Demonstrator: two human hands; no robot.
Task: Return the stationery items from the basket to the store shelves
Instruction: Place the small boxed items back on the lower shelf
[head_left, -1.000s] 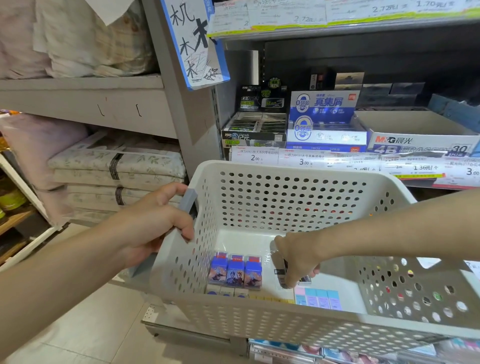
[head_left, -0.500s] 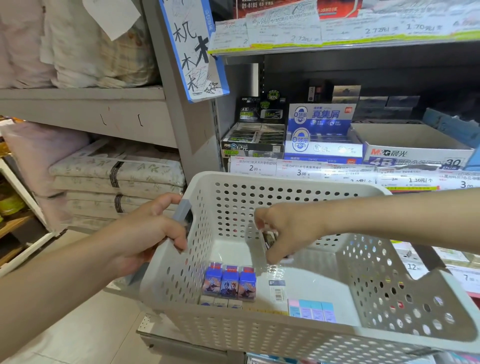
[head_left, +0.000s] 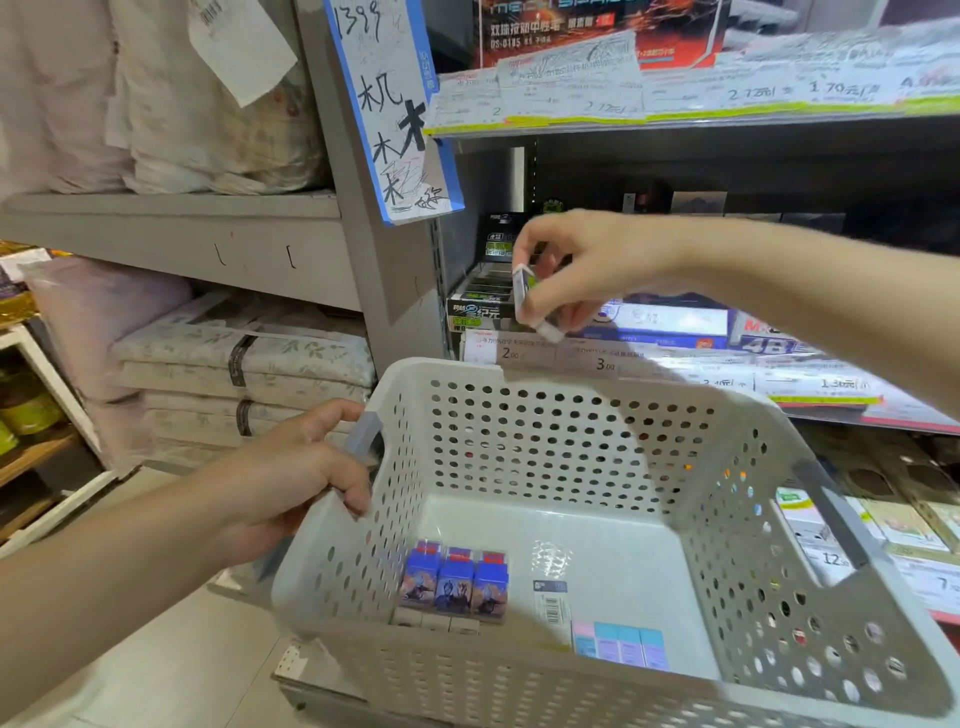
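Observation:
My left hand (head_left: 301, 467) grips the grey handle on the left side of a white perforated basket (head_left: 571, 410). Inside the basket lie three blue-wrapped erasers (head_left: 454, 579), a pack of pastel erasers (head_left: 621, 644) and a flat barcode label (head_left: 550, 603). My right hand (head_left: 582, 265) is raised above the basket's far rim and pinches a small white eraser with a green-and-black sleeve (head_left: 527, 299). It hovers in front of a black display box of similar erasers (head_left: 480, 301) on the stationery shelf.
Blue and white eraser boxes (head_left: 670, 325) sit right of the black box, with price tags (head_left: 550, 356) along the shelf edge. Folded bedding (head_left: 244, 358) fills the grey shelves to the left. A handwritten sign (head_left: 395, 119) hangs on the upright post. Lower shelves at right hold more stationery.
My right hand has lifted the small eraser out of the basket and up to the shelf's black display box. The left hand stays on the basket handle.

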